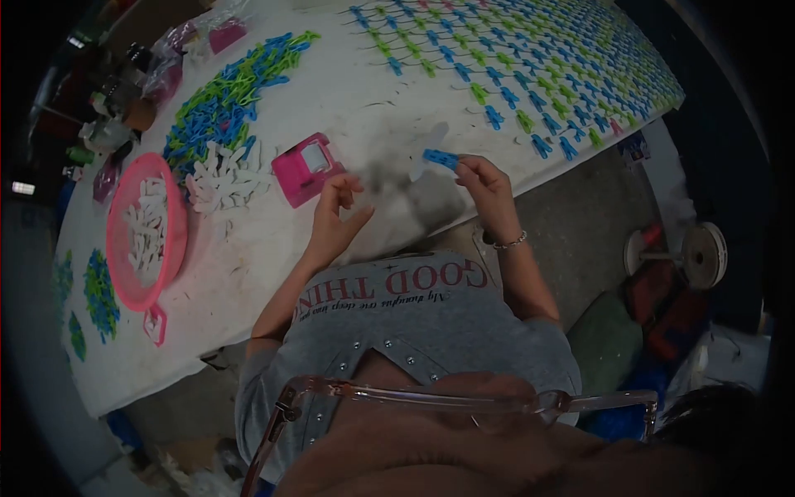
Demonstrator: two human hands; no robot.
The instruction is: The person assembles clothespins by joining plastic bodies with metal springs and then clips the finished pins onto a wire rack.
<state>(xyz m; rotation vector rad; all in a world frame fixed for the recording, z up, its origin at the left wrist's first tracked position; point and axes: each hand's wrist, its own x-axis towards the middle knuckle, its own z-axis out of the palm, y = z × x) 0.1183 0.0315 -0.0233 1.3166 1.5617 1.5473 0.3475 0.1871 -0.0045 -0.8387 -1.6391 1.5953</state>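
My right hand pinches a blue clothespin by one end, holding it out over the white table. Just behind the clothespin is a pale, flat shape that I cannot make out clearly. My left hand hovers near the table's front edge, its fingers half curled and the thumb apart, with nothing visible in it. Close beyond those left fingers sits a pink box-like holder with a white piece in it.
White plastic pieces lie left of the holder, beside a pink basket of similar pieces. A heap of blue and green clothespins lies behind. Rows of clothespins cover the table's far right. A spool stands off the table at right.
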